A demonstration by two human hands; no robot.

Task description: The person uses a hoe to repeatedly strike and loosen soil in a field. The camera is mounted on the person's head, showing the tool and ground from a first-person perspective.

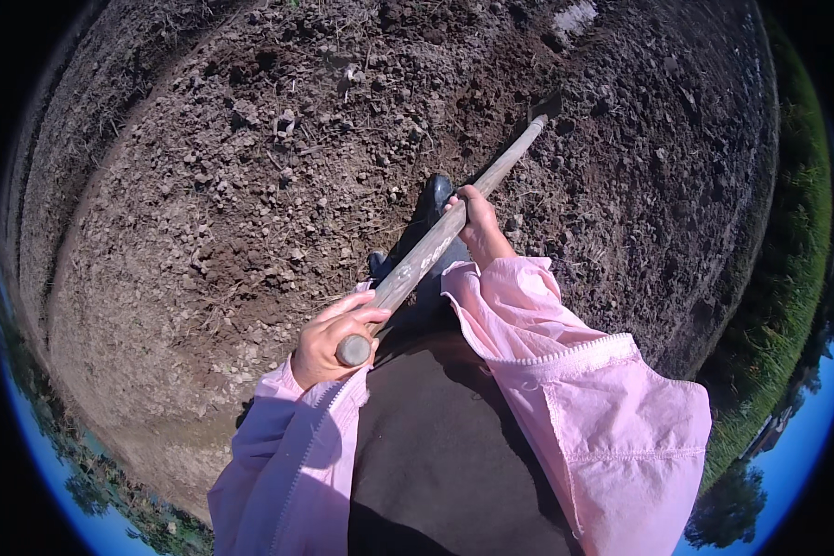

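A long wooden tool handle runs slantwise across the view. My left hand is closed around it close to its rounded butt end. Farther along the shaft, my right hand grips it, with the thumb laid over the wood. The far end of the handle meets a dark metal tool head, mostly hidden in soil and shadow, so its exact kind cannot be told. Dark, freshly turned soil lies around that head.
Cloddy soil with bits of dry straw surrounds my dark boot; a second boot tip shows beside the handle. A pale lump lies beyond the tool head. Green grass borders the soil at right.
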